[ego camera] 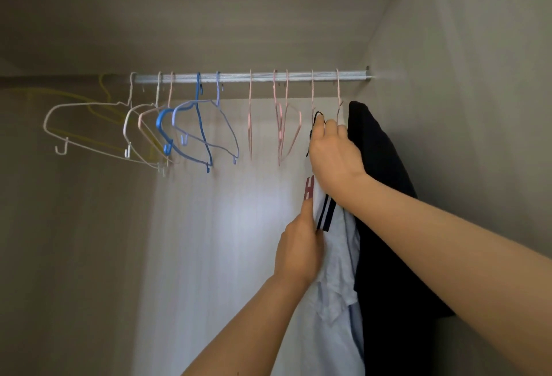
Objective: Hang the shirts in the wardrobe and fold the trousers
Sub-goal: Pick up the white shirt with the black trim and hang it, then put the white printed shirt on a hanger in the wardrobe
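**Light blue shirt being settled under the rail**

The silver metal rail (254, 77) runs across the top of the wardrobe. The light blue cotton shirt with dark striped trim and red letters (337, 286) hangs below the right part of this rail, and its long axis goes straight down from it.

Both hands are on this shirt. The right hand (331, 154) is the one nearer to the rail. Its fingers are curled over the top of the shirt, close under the thin pink wire hook (312, 92) that sits on the rail. The left hand (298, 253) is further below the rail and pinches the front edge of the shirt beside the striped trim.

I cannot see whether the shoulders already sit correctly on the hanger, because the right hand covers that place. I judge that the shirt is being straightened, and the next move depends on the upper hand, because only it reaches the hook.

A dark navy garment (379, 196) hangs at the right end of the rail, touching the shirt. Empty pink wire hangers (280, 124), a blue plastic hanger (167, 124) and white wire hangers (59, 118) hang further left along the rail.
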A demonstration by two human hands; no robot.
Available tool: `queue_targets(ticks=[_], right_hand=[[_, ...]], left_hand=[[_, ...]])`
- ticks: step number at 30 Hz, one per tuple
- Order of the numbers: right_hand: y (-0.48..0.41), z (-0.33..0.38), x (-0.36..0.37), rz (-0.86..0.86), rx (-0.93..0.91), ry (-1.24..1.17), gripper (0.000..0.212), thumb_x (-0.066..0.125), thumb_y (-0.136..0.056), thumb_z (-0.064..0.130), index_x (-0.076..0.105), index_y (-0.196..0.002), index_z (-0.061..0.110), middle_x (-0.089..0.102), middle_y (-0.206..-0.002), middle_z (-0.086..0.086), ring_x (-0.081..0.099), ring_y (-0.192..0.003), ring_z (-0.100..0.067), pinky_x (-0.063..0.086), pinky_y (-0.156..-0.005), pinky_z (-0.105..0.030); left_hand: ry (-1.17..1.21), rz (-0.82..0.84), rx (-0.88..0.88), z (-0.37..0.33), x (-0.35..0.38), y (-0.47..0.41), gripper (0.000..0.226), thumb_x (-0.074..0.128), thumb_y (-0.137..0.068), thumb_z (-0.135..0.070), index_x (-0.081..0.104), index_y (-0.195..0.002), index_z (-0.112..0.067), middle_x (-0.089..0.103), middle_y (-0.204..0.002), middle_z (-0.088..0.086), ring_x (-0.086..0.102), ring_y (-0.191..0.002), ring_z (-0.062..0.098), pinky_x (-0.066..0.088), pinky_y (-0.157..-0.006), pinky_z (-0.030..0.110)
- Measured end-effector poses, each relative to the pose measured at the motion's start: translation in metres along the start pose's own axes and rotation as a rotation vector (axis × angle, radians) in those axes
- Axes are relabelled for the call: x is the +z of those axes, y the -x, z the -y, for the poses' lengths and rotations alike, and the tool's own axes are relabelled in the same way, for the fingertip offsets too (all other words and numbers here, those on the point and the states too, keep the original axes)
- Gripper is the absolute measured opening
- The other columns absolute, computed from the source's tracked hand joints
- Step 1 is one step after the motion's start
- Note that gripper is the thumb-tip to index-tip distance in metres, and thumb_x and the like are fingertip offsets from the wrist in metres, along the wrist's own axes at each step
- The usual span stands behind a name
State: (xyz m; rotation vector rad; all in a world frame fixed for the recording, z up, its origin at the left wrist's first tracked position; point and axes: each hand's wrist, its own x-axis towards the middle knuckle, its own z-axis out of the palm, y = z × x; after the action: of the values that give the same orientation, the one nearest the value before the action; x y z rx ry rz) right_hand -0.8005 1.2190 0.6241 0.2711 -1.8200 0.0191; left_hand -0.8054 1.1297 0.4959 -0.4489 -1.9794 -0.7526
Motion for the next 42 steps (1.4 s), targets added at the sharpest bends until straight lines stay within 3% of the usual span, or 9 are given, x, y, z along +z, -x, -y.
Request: queue_targets(ticks=[6,9,14,18,22,28,31,36,42], right_hand=[[0.028,0.008,-0.016,0.071,-0.036,-0.006,0.072,0.05,-0.094,0.008,0.007,-0.15,-0.004,-0.003,-0.157,-0.03,0.011,-0.145,-0.043,0.029,-0.116,-0.045],[0.049,0.015,-0.027,0.013,-0.079,-0.083,0.064,0.047,-0.091,0.005,0.019,-0.149,-0.003,0.006,-0.158,-0.028,0.013,-0.145,-0.043,0.026,-0.116,-0.046],[0.093,0.032,-0.047,-0.026,-0.119,-0.178,0.054,0.048,-0.089,0.008,0.037,-0.141,-0.003,0.038,-0.147,-0.024,0.023,-0.144,-0.041,0.021,-0.118,-0.05],[0.137,0.051,-0.066,0.017,-0.198,-0.204,0.054,0.049,-0.092,0.017,0.038,-0.141,-0.001,0.048,-0.138,-0.021,0.025,-0.143,-0.037,0.019,-0.118,-0.05],[0.186,0.078,-0.079,-0.023,-0.272,-0.325,0.049,0.055,-0.086,0.014,0.05,-0.132,-0.005,0.059,-0.124,-0.024,0.041,-0.134,-0.041,0.031,-0.112,-0.053],[0.258,0.136,-0.095,-0.014,-0.348,-0.483,0.041,0.057,-0.082,0.016,0.058,-0.12,0.0,0.065,-0.107,-0.017,0.053,-0.12,-0.037,0.039,-0.105,-0.045],[0.296,0.172,-0.108,0.017,-0.381,-0.609,0.039,0.062,-0.078,0.012,0.061,-0.114,-0.001,0.066,-0.101,-0.017,0.058,-0.108,-0.038,0.045,-0.098,-0.044],[0.368,0.234,-0.133,0.116,-0.458,-0.827,0.037,0.062,-0.081,0.009,0.062,-0.117,0.0,0.068,-0.102,-0.014,0.06,-0.104,-0.034,0.049,-0.09,-0.039],[0.452,0.3,-0.164,0.337,-0.634,-1.099,0.037,0.064,-0.086,0.011,0.059,-0.121,0.001,0.067,-0.101,-0.014,0.062,-0.097,-0.03,0.054,-0.077,-0.038]], left_hand=[[-0.013,-0.003,0.002,-0.008,-0.02,0.027,0.019,0.044,-0.096,-0.007,0.045,-0.11,-0.02,0.059,-0.084,0.001,0.052,-0.066,0.01,0.047,-0.061,0.031],[0.13,-0.046,-0.079,-0.015,-0.037,0.046,0.01,0.048,-0.098,-0.02,0.054,-0.102,-0.015,0.065,-0.087,-0.001,0.059,-0.073,0.011,0.05,-0.066,0.03],[0.138,-0.086,-0.129,-0.02,-0.07,0.086,0.031,0.043,-0.102,-0.036,0.059,-0.092,-0.011,0.062,-0.078,0.0,0.053,-0.066,0.013,0.044,-0.062,0.03],[0.107,-0.129,-0.271,-0.018,-0.102,0.124,0.025,0.042,-0.102,-0.026,0.063,-0.111,-0.02,0.068,-0.09,-0.003,0.066,-0.077,0.019,0.054,-0.07,0.035],[-0.041,-0.159,-0.318,-0.015,-0.14,0.177,0.025,0.042,-0.101,-0.023,0.063,-0.116,-0.022,0.069,-0.089,-0.003,0.066,-0.08,0.017,0.055,-0.076,0.037],[-0.327,-0.159,-0.269,-0.016,-0.202,0.272,0.019,0.047,-0.099,-0.02,0.061,-0.112,-0.018,0.06,-0.065,-0.005,0.054,-0.062,0.009,0.045,-0.064,0.032],[-0.438,-0.138,-0.291,-0.016,-0.234,0.319,0.019,0.047,-0.1,-0.026,0.059,-0.115,-0.021,0.061,-0.07,-0.005,0.057,-0.067,0.012,0.048,-0.064,0.036],[-0.66,-0.117,-0.368,-0.016,-0.278,0.394,0.02,0.047,-0.101,-0.029,0.056,-0.118,-0.024,0.067,-0.089,-0.003,0.061,-0.079,0.018,0.054,-0.072,0.042],[-0.779,-0.169,-0.576,-0.026,-0.306,0.493,0.024,0.049,-0.101,-0.027,0.06,-0.12,-0.018,0.066,-0.089,-0.004,0.059,-0.082,0.015,0.047,-0.071,0.03]])
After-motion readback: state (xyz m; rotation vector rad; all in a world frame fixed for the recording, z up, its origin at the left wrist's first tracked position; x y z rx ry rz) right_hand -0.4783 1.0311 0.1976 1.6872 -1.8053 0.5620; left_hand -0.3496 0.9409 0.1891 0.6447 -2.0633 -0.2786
